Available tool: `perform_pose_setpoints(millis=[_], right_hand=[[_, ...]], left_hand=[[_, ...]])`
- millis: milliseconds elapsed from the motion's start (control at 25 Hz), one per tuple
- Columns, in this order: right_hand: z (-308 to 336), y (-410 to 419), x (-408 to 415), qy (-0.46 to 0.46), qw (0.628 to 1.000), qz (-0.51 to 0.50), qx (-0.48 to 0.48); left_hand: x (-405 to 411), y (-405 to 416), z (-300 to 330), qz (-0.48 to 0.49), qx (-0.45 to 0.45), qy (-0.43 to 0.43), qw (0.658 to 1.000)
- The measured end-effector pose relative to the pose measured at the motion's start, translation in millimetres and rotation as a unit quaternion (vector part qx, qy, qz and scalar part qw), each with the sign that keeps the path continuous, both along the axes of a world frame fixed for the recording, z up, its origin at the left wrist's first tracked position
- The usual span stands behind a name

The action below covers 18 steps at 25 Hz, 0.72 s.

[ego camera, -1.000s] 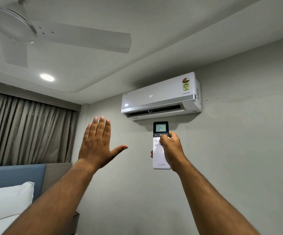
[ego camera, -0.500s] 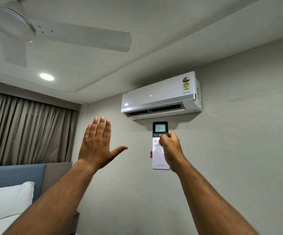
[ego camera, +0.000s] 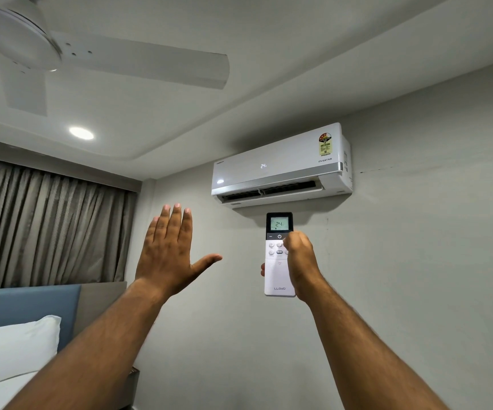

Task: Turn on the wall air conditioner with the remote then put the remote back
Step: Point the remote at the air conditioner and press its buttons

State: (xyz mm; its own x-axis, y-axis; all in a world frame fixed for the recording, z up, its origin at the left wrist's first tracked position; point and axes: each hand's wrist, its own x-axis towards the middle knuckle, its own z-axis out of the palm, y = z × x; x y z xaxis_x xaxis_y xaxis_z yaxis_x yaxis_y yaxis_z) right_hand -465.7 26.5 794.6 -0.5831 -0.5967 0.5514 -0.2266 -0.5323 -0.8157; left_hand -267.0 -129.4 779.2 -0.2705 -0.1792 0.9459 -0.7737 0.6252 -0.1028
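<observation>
- Right now the right hand point(ego camera: 300, 263) grips the remote point(ego camera: 279, 255) upright, fingers wrapped behind it and the thumb folded over the right side of the keypad, just below the power key.
- Directly above that hand hangs the wall air conditioner point(ego camera: 280, 167), its front panel glowing 24 and the louvre at its underside cracked open; the remote's own screen reads 24 too.
- So the switching-on step looks done, or as good as done; what remains is putting the remote back.
- Left hand point(ego camera: 170, 253) is up beside the right one, well apart from it, palm forward, fingers together and thumb spread, holding nothing.
- Next move, I'd judge: lower the right hand and carry the remote to its resting place, which is out of sight from here, so the head has to drop first.
- Around them, a plain grey wall point(ego camera: 416, 261) sits behind both hands.
- Far left of the left hand hang pleated curtains point(ego camera: 47, 226); below them a blue headboard point(ego camera: 26, 303) and a white pillow point(ego camera: 11, 347).
- Overhead, a white ceiling fan point(ego camera: 62, 51) and a lit downlight point(ego camera: 81, 133).
</observation>
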Motion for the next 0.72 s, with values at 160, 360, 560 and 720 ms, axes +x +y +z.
perform_pose_setpoints(millis=[160,360,560,720], right_hand=[[-1.3,1.4,1.9,-0.021,1.000,0.009,0.008],[-1.0,1.6,5.3,-0.022,1.000,0.004,0.006],[-1.7,0.7,4.5,-0.026,1.000,0.003,0.003],[-2.4,-0.8,4.3,-0.025,0.999,-0.029,0.008]], left_hand=[[1.5,-1.8,-1.5,-0.001,0.002,0.003,1.000],[2.6,-3.4,-1.0,-0.007,0.002,0.004,1.000],[1.3,-4.6,-2.2,-0.012,0.007,0.003,1.000],[2.4,-4.1,-2.3,-0.016,0.007,0.005,1.000]])
